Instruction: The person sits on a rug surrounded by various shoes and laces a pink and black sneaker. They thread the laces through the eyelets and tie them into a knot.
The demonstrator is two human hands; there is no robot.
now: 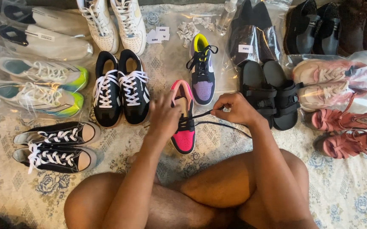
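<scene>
- The dark shoes (332, 25) at the top right are being cut off by the frame edge, and their shape is hard to make out in the shadow.
- My crossed legs are covering the near part of the floral cloth (353, 195) spread on the floor.
- My left hand (163, 118) is hiding the tongue and inner side of the pink and black sneaker (184, 131), so I cannot tell which part my fingers are pressing.
- Clear plastic bags are wrapping several pairs: 2 white slip-ons (43, 32) at the top left, 2 white and green runners (39, 85) below them, a dark pair (251, 36) carrying a small white rectangular label, and a pale pink pair (327, 80) at the right.
- Small white paper tags (158, 34) are lying loose between the white high-tops (113, 21) and a heap of little white packets (190, 29).
- My left hand is lying curled over the pink and black sneaker, fingers together, steadying it.
- My right hand (234, 109) is closing in a pinch on the black lace (207, 113), drawing it taut to the right; the lace's loose end is trailing over the cloth.
- The sneaker is sitting on the cloth just ahead of my knees, between the black and white pair (122, 87) and the black sandals (272, 93).
</scene>
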